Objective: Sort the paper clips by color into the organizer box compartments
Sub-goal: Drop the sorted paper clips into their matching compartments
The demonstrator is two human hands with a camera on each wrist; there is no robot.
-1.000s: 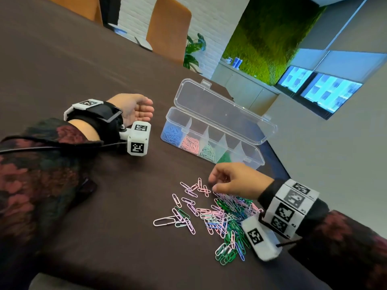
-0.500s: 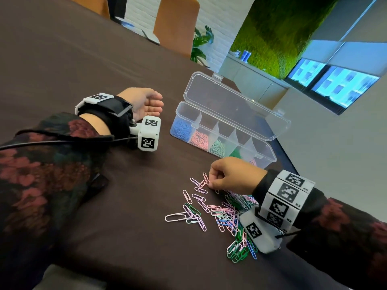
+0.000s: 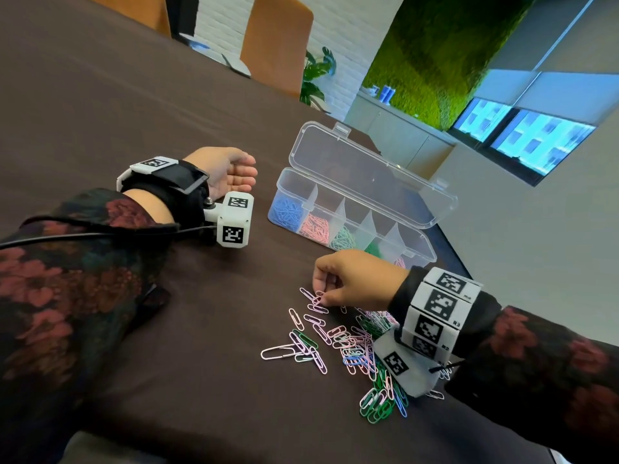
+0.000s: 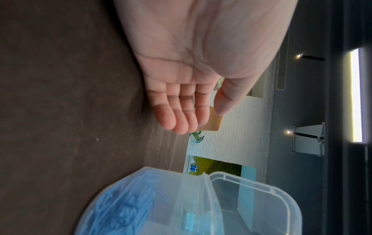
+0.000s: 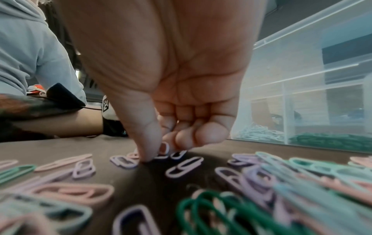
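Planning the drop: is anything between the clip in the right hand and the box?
Nothing visible: the right hand pinches a pink clip at the pile's edge; bare table leads to the organizer box, its lid open.

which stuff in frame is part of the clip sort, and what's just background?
In the job:
- loose paper clips on the table
- organizer box, lid open, some colors already in compartments
- right hand, grip pinching a pinkish clip at the pile's edge
- left hand, empty, resting beside the box

Just there:
- orange chairs
- potted plant
- moss wall
- white cabinet
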